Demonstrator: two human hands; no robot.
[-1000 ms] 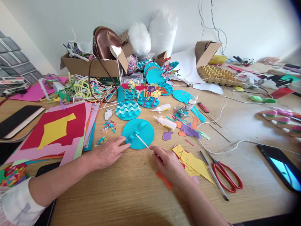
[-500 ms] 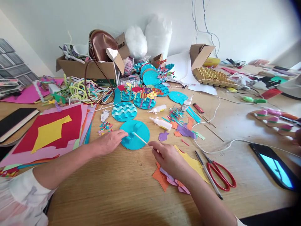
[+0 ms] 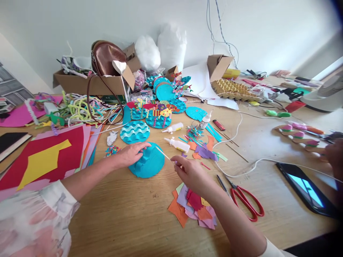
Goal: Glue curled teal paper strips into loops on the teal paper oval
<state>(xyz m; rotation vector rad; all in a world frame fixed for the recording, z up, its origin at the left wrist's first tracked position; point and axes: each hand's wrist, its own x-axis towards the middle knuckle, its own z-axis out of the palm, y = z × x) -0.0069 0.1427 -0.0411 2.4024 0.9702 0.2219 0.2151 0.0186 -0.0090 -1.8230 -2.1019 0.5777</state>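
A round blue disc (image 3: 154,166) with raised curved blue strips lies on the wooden table. Over its upper left edge is my left hand (image 3: 132,154), fingers reaching onto the strips; whether it pinches anything is too small to tell. My right hand (image 3: 189,170) grips a thin white stick (image 3: 164,154) between thumb and fingers, its tip pointing at the disc's right part. Behind the disc sits a blue disc with wavy light strips (image 3: 134,132). Two small white glue bottles (image 3: 179,145) lie to the right.
Coloured paper scraps (image 3: 193,207) lie below my right hand, beside red-handled scissors (image 3: 248,200) and a phone (image 3: 302,189). Paper sheets (image 3: 45,157) cover the left. A cardboard box (image 3: 88,85) and brown bag (image 3: 108,59) stand behind. At the right edge is another person's hand (image 3: 334,153).
The view has shifted. My left hand has moved to the disc's upper edge, and the stick's tip has drawn back from the strips toward the right. The yellow paper beside my right hand is mostly hidden.
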